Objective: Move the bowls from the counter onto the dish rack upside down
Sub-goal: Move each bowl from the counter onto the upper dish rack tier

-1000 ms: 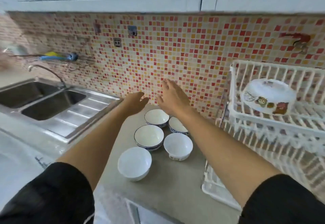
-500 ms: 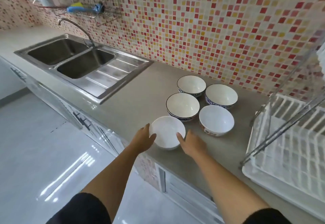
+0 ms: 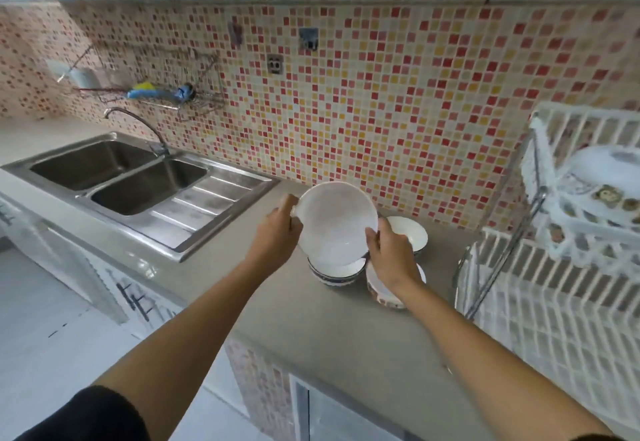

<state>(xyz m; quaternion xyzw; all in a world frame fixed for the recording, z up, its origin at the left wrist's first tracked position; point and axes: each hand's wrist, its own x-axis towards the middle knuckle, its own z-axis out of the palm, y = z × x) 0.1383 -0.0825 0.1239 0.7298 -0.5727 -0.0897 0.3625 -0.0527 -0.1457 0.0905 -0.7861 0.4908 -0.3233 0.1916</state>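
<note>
Your left hand (image 3: 277, 232) and right hand (image 3: 389, 253) grasp a plain white bowl (image 3: 336, 224) by opposite rims, fingers clenched on it, lifted and tilted above the bench (image 3: 311, 323). Below your fingers three bowls (image 3: 337, 272) sit on the bench. The dish rack (image 3: 554, 302) stands right of your right fingers.

Grey desk (image 3: 311, 329) runs along mosaic-tiled wall. Steel double sink (image 3: 138, 184) set into left end. Three bowls (image 3: 337, 272) clustered near back edge. White dish rack (image 3: 554, 302) at right end.
</note>
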